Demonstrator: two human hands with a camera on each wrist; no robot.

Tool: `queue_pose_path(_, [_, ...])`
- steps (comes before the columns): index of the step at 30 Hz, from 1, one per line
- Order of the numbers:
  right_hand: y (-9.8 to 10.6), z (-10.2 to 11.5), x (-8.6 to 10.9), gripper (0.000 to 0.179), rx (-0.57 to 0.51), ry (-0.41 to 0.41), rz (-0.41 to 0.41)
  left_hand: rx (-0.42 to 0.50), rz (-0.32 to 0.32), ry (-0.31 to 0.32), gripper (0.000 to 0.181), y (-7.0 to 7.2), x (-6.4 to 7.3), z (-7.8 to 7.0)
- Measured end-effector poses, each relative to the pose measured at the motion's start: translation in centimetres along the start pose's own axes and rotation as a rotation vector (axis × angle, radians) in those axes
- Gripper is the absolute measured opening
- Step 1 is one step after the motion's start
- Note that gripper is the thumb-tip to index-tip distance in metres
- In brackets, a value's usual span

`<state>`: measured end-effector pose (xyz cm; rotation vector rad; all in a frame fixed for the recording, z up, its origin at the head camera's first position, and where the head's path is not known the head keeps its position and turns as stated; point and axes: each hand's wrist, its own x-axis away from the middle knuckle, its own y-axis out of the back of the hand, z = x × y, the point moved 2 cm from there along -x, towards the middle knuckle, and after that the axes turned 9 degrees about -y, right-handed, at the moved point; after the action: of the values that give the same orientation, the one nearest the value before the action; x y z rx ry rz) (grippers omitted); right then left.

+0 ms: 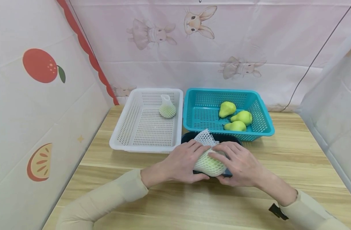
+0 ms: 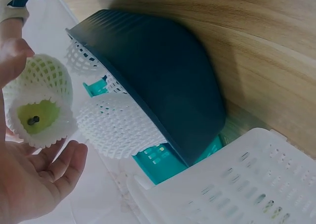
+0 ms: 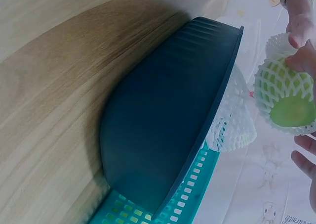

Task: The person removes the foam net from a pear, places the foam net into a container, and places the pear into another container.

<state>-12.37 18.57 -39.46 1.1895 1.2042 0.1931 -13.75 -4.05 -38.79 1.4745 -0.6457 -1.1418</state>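
Both hands hold a green pear [image 1: 211,164] in a white foam net, above the front of a dark basket [image 2: 153,80]. My left hand [image 1: 185,161] grips it from the left, and my right hand [image 1: 241,163] from the right. In the left wrist view the stem shows through the net's open end, with left-hand fingers [image 2: 64,172] curled beside it. Bare green skin shows at the other end of the pear [image 3: 291,110] in the right wrist view. More white foam nets [image 2: 118,125] stick out over the dark basket's rim.
A white basket [image 1: 113,143] at the back left holds one netted pear [image 1: 167,110]. Beside it, a turquoise basket [image 1: 267,129] holds several bare pears [image 1: 227,109], right behind the dark basket. All stand on a wooden table [image 1: 293,166] with printed cloth walls around it.
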Motion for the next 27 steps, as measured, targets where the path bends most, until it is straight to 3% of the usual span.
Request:
queue_pose_path(5, [0.0,0.4,-0.2,0.058,0.018,0.044,0.002,-0.029,0.012,-0.017,0.085,0.0,-0.2,0.0])
queue_pose_path(10, [0.1,0.4,-0.3,0.080,0.009,0.057,0.005,-0.030,0.013,-0.013,0.080,-0.1,-0.1,0.1])
queue_pose_path(18, [0.3,0.0,-0.5,0.066,-0.085,0.050,-0.105,0.024,-0.054,-0.014,0.080,-0.4,0.2,0.6])
queue_pose_path(27, [1.2,-0.9,-0.3,0.067,-0.083,0.022,-0.086,0.029,-0.110,-0.025,0.080,-0.6,0.6,1.1])
